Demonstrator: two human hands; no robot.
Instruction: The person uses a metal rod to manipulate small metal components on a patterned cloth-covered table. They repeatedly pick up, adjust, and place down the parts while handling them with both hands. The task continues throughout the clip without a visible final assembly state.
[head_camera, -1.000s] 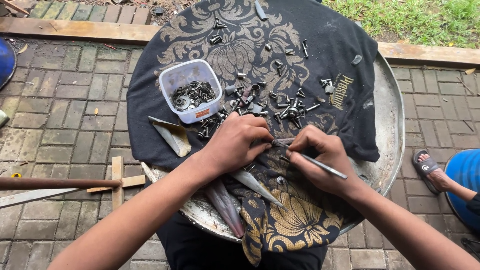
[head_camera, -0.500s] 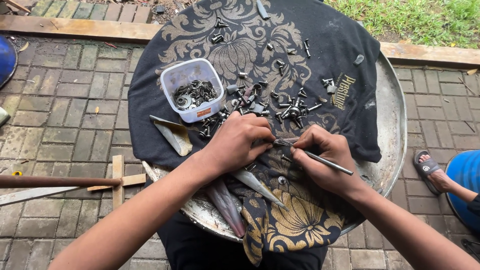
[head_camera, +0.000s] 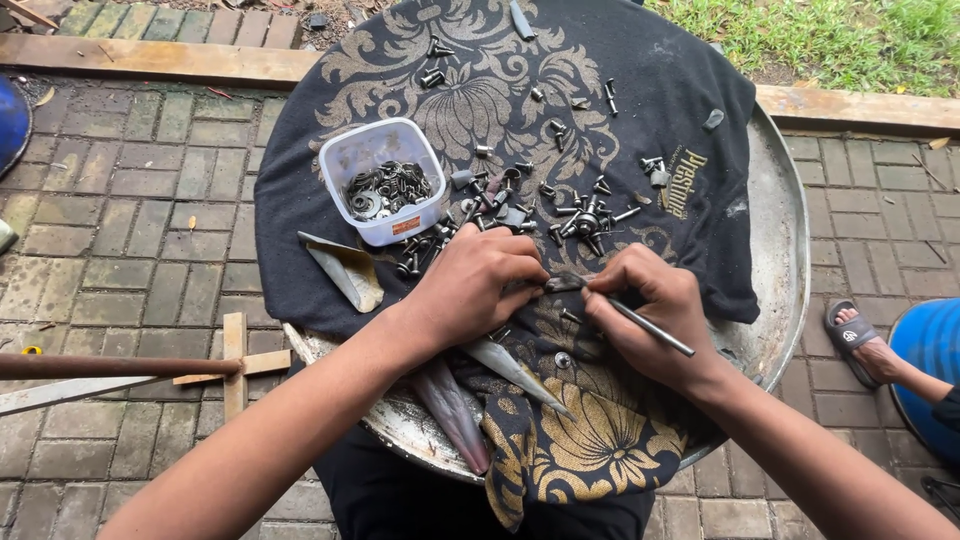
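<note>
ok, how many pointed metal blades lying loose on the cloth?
3: one blade left of the left hand, one below it, one at the tray's near rim. Others may be hidden.

The scene is outdoors in soft, even daylight with no hard shadows. The ground is paved with grey rectangular brick pavers (head_camera: 150, 230), weathered and mossy in the joints. A long wooden beam (head_camera: 160, 58) borders the paving along the top, continuing at the right edge (head_camera: 870, 108), and beyond it lies a strip of green grass (head_camera: 850, 40). A rusty metal rod (head_camera: 110, 366) and a small wooden cross piece (head_camera: 236, 362) lie on the pavers at the left. At the right, a sandalled foot (head_camera: 858, 335) rests beside a blue drum (head_camera: 930, 370).
</note>
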